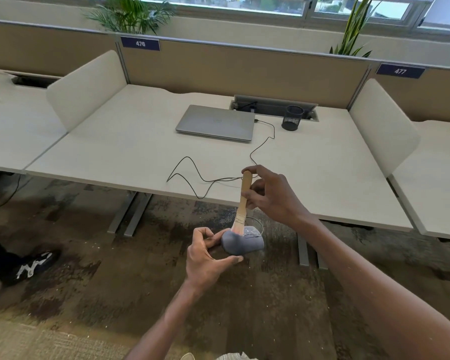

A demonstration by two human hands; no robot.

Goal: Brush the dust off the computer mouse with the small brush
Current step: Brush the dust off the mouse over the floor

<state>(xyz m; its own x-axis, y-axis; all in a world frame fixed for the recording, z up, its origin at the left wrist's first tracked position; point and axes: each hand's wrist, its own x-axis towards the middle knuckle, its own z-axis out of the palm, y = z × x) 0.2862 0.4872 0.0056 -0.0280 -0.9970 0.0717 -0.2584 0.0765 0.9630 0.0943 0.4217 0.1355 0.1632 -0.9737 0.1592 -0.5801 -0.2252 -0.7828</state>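
Mouse: grey rounded corded computer mouse (242, 240), held in the air over the carpeted floor (89, 281), just in front of the pale worktop (115, 146) edge.
Left hand (208, 258): fingers (205, 233) curled against the mouse's left side, thumb under its near edge, clamped on it.
Right hand (273, 196): fingers pinched together on the handle of the small wooden-handled brush (242, 203).
Brush: near upright, pale bristles touching the mouse's top.
Worktop: shut silver laptop (216, 122), black mesh pen cup (292, 117), looping black cable (192, 175).
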